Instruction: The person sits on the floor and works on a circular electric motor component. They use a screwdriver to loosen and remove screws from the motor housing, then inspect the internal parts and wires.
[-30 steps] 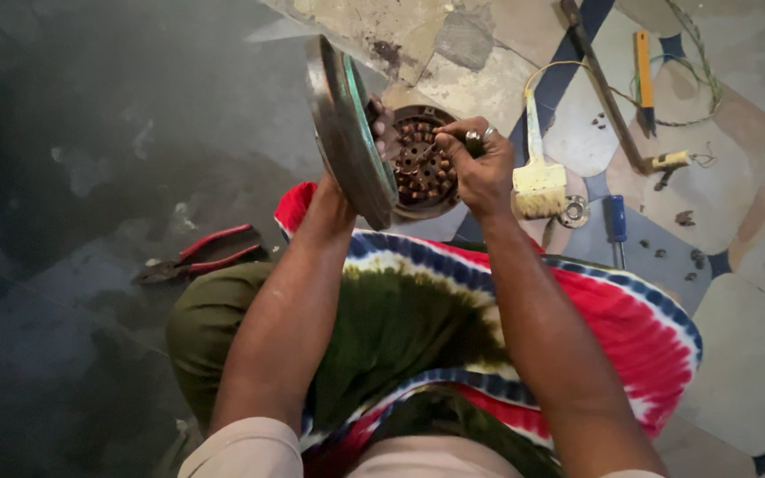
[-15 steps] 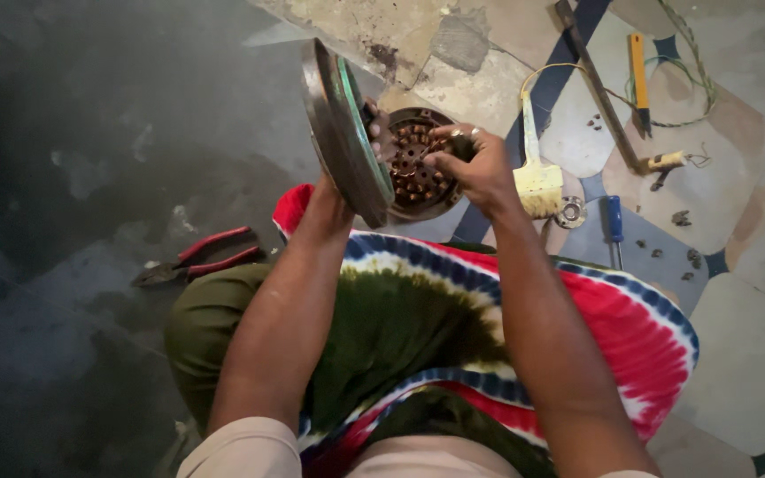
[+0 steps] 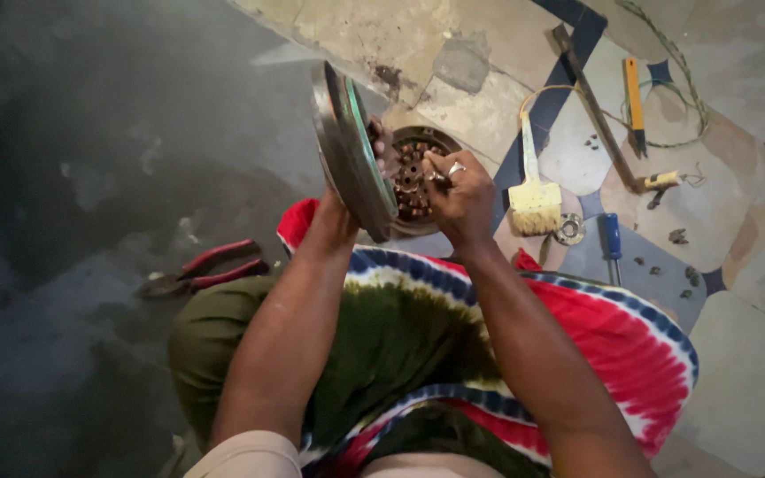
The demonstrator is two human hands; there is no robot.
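Here, both hands on the round motor housing [image 3: 356, 150], copper windings [image 3: 411, 181] inside.

One head-worn camera, looking steeply down onto our lap and the floor

We have only this single view, so no second picture shares any part of it: the lens sits on our head and tilts almost straight down, close enough that both forearms run up from the bottom edge and our left hand [image 3: 334, 221] and right hand [image 3: 462, 199] meet just above the middle of the frame. Our knees, under a tie-dyed cloth [image 3: 524, 354], fill the lower half. Beyond them the view takes in the floor [image 3: 90, 133], dark concrete on the left and patterned tiles [image 3: 745, 221] on the right.
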